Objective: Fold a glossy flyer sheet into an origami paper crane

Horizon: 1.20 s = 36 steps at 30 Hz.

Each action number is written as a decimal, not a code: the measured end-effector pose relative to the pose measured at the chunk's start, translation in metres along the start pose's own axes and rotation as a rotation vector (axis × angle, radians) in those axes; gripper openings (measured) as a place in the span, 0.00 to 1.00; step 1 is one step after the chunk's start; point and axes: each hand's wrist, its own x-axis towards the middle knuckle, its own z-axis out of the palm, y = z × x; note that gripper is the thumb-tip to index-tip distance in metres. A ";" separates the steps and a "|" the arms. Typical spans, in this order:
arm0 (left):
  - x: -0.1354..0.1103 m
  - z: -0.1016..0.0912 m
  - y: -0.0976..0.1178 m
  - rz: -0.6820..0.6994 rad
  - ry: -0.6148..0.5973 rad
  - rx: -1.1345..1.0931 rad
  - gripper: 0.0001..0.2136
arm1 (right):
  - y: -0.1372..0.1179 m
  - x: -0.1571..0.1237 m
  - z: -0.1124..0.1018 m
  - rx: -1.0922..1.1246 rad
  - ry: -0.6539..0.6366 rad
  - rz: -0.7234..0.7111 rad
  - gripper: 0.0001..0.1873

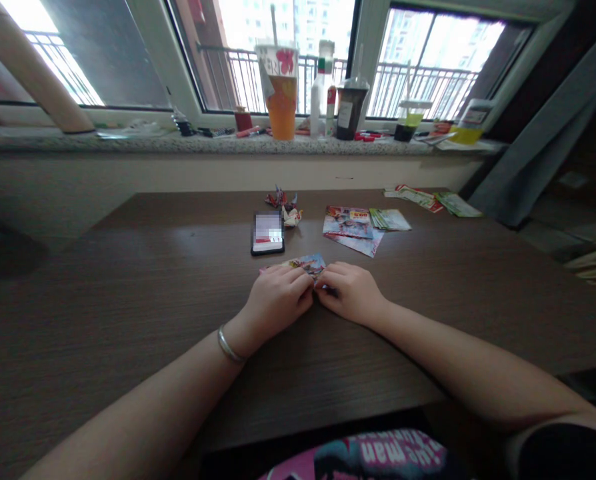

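A small colourful printed sheet of paper (312, 262) lies on the brown table (178, 320), partly covered by my hands. My left hand (281, 297) rests over its left and near part, fingers bent and pressed down on it. At its right end my right hand (351, 292) has thumb and fingers closed on the paper's edge. The fingertips of both hands nearly meet, so the near side of the paper is hidden. Just beyond my left hand lies a phone (268, 245) with its screen lit.
Crumpled or folded paper pieces (291, 217) lie behind the phone. To the right are printed leaflets (348, 223) and green paper slips (391, 219), with more slips (458, 205) at the far edge. Drink cups (282, 107) and a clear bottle (321, 93) line the windowsill (218, 145).
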 end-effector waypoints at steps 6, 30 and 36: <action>0.001 -0.002 -0.001 0.045 0.001 0.025 0.04 | 0.002 -0.001 0.000 0.052 -0.019 -0.008 0.04; -0.003 -0.024 -0.038 0.019 0.062 0.197 0.10 | 0.037 -0.014 -0.009 0.250 0.098 0.228 0.02; -0.006 -0.017 -0.036 -0.034 0.078 -0.010 0.08 | 0.037 -0.013 -0.011 0.242 0.054 0.156 0.03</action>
